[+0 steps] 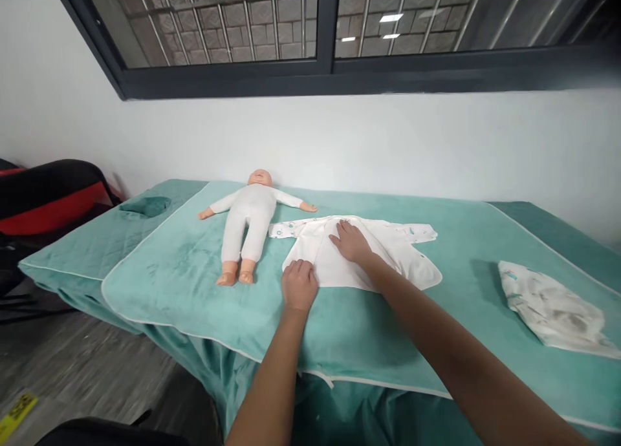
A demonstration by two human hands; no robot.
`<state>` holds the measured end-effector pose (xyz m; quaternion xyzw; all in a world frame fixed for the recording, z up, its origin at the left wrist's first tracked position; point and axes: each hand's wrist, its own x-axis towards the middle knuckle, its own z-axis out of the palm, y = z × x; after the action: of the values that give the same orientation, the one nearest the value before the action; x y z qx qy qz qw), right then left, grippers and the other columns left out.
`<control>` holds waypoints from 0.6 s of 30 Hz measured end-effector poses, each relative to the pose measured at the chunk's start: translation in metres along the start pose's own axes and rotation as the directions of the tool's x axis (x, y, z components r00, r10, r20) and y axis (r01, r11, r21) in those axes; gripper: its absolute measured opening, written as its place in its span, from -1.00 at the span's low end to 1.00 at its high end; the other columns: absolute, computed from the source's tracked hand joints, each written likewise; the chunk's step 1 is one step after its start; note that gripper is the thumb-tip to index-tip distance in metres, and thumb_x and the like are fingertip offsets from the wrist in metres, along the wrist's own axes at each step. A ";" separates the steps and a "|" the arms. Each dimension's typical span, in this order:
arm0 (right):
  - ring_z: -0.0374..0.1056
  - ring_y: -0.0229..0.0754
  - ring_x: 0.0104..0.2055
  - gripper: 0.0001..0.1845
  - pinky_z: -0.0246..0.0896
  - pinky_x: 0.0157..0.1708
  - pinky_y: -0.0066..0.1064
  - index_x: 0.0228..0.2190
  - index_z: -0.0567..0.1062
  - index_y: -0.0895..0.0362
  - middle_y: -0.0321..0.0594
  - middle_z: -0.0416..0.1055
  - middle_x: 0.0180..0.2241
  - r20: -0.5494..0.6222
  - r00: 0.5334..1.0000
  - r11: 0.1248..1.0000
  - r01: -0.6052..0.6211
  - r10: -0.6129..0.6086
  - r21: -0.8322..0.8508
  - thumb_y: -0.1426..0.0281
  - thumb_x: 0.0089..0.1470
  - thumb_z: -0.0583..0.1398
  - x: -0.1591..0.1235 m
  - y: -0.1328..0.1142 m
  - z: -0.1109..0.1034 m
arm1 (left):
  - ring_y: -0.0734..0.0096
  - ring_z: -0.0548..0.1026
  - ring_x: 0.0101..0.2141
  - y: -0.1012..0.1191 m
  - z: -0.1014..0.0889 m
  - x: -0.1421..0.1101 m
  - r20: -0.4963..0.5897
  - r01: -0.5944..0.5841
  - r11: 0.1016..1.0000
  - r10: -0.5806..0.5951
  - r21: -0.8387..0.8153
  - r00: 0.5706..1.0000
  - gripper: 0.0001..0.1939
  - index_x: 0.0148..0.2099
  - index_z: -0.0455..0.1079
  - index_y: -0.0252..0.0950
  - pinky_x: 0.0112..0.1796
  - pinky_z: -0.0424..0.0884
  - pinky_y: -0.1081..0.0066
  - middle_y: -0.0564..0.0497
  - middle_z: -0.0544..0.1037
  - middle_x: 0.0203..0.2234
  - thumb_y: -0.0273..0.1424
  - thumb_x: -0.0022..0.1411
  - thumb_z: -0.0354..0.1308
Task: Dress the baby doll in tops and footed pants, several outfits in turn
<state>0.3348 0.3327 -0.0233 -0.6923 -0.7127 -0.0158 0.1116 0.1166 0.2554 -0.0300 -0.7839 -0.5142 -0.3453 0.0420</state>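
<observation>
A white baby shirt [330, 268] with small prints on its sleeves lies spread out, its front flaps opened to the sides. My right hand [352, 242] rests on the middle of the shirt near the neckline, fingers stretched out. On the shirt's lower left corner lies my left hand [299, 284], its fingers side by side and slightly bent over the cloth. A baby doll [250, 207] with a white cloth body lies on its back to the left. One sleeve of the shirt reaches close to the doll's leg.
A green padded cover [169, 271] spreads over the bed. Folded white printed clothing [553, 304] lies at the right. A black and red chair [53, 200] stands at the left. Behind the bed is a white wall [339, 142] with a dark-framed window [325, 77].
</observation>
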 end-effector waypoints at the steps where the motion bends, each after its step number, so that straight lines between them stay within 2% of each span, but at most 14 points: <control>1: -0.11 0.10 0.45 -0.29 -0.12 0.35 -0.03 0.31 0.17 0.39 0.21 0.00 0.38 -0.006 1.000 1.000 0.003 -0.003 -0.007 0.12 0.38 -0.11 0.000 0.001 0.003 | 0.22 0.46 -0.33 0.000 0.001 -0.001 0.007 -0.003 1.000 0.003 -0.002 1.000 -0.76 -0.39 0.40 -0.21 -0.28 0.24 0.29 -0.04 0.53 -0.46 -0.65 0.16 0.03; 8: -0.16 0.02 0.46 -0.31 -0.18 0.37 -0.03 0.35 0.13 0.28 0.05 -0.06 0.41 0.004 0.998 0.998 0.058 -0.058 -0.034 0.13 0.39 -0.17 -0.001 0.007 0.011 | 0.21 0.46 -0.31 -0.001 0.004 -0.002 0.045 0.001 0.999 0.000 -0.034 0.999 -0.78 -0.37 0.40 -0.20 -0.26 0.24 0.27 -0.04 0.54 -0.44 -0.62 0.19 0.05; 13: -0.17 0.01 0.47 -0.29 -0.18 0.37 -0.01 0.36 0.09 0.30 0.06 -0.08 0.42 0.024 0.999 0.998 0.048 -0.047 -0.049 0.12 0.39 -0.20 0.000 0.007 0.010 | 0.22 0.46 -0.31 0.000 0.003 -0.001 0.029 -0.003 0.999 0.004 -0.051 1.000 -0.77 -0.36 0.42 -0.21 -0.27 0.24 0.27 -0.03 0.54 -0.44 -0.63 0.19 0.04; 18: -0.12 0.01 0.45 -0.30 -0.12 0.35 -0.02 0.35 0.13 0.29 0.05 -0.02 0.40 0.009 0.999 0.996 0.053 -0.053 -0.068 0.12 0.39 -0.18 -0.002 0.003 0.005 | 0.22 0.46 -0.33 0.001 0.001 0.000 0.005 -0.008 0.998 0.008 -0.059 1.000 -0.76 -0.38 0.42 -0.21 -0.29 0.23 0.28 -0.03 0.54 -0.46 -0.64 0.19 0.05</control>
<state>0.3370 0.3317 -0.0290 -0.6766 -0.7303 -0.0406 0.0845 0.1177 0.2554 -0.0306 -0.7878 -0.5008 -0.3579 0.0189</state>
